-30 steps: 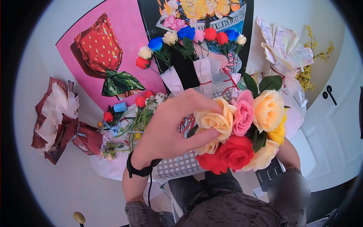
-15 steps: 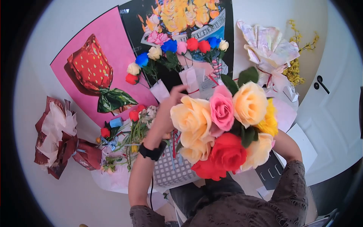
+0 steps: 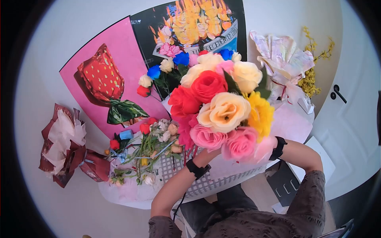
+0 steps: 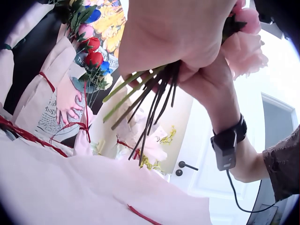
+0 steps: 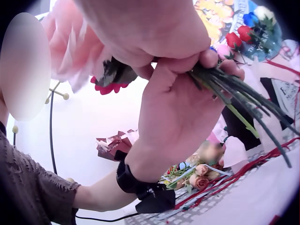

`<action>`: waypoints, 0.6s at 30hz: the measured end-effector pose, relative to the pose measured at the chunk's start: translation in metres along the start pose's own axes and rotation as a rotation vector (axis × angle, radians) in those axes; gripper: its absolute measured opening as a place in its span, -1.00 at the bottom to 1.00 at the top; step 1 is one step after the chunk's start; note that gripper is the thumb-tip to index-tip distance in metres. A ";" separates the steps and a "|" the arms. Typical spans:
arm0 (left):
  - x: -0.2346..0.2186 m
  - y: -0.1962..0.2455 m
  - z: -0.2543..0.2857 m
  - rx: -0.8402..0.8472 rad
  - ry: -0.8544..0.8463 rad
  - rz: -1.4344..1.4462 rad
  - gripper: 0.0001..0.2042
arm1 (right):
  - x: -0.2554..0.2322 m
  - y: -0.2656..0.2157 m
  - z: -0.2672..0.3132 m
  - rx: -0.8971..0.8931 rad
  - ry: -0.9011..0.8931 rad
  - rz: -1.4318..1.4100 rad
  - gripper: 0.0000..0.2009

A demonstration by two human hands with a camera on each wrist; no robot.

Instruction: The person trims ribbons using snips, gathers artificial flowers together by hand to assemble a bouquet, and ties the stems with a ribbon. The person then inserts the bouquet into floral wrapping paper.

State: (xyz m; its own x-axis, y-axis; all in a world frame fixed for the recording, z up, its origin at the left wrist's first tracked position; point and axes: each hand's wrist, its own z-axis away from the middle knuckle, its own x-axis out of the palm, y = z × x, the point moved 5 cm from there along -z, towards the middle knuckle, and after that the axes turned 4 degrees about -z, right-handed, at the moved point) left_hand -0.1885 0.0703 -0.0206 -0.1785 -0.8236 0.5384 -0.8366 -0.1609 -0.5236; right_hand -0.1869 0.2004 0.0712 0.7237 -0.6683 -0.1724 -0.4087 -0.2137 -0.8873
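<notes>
A bouquet of large artificial flowers, with red, peach, pink and yellow heads, is held up over the table in the head view and covers most of both hands. Below the blooms, my left hand grips the green stems, fingers wrapped round them. My right hand also holds the bundle, close against the left one. Cut stem ends stick out past the fingers in the right wrist view. Pale pink petals show on the flower side there.
Loose flowers and stems lie at the table's left. Pink wrapping paper and red ribbons spread over the tabletop. Wrapped roses stand behind, before two posters. A maroon wrapped bouquet is far left; a white wrapped one back right.
My left hand has left the peach rose, pulled back, and gone under the blooms to the stems. The bouquet has turned and tilted, bringing other pink and yellow heads forward.
</notes>
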 end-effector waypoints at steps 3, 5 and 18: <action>0.016 -0.017 0.022 0.118 0.328 -1.088 -0.50 | 0.012 0.000 -0.013 0.010 -0.041 -0.026 -0.48; 0.025 -0.028 0.045 0.157 0.343 -1.174 -0.51 | 0.019 -0.015 -0.024 0.012 -0.064 -0.043 -0.48; 0.019 -0.044 0.068 0.415 0.493 -1.654 -0.55 | 0.061 -0.023 0.006 -0.269 0.361 -0.358 -0.60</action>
State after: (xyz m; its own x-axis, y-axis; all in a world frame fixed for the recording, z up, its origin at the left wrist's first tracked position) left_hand -0.1196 0.0244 -0.0325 0.4459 0.5378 0.7154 -0.1270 -0.7532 0.6454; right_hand -0.1302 0.1685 0.0790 0.6266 -0.7115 0.3180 -0.3344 -0.6140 -0.7150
